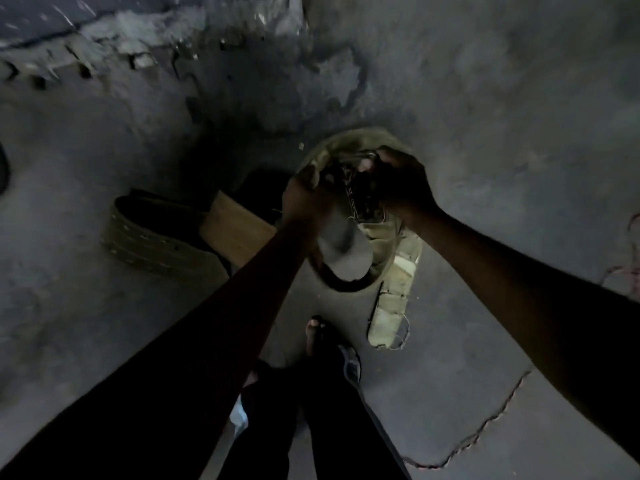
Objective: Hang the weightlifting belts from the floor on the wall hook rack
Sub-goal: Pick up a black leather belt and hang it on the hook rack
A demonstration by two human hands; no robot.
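Observation:
I look straight down in dim light. Both hands hold up a worn olive weightlifting belt (pixel 353 143) curled into a loop above the floor. My left hand (pixel 304 195) grips the loop's left side. My right hand (pixel 401 181) is closed on the metal buckle end at the loop's top. A frayed tail of this belt (pixel 391 306) hangs down toward the floor. A second belt (pixel 149 237), tan with rows of studs, lies curled on the floor to the left. No hook rack is visible.
The floor is rough grey concrete with a long crack (pixel 485 427) at lower right. A tan board or flap (pixel 239 230) lies beside the second belt. My sandalled foot (pixel 325 348) stands below the held belt. A crumbling wall base (pixel 138 53) runs along the top left.

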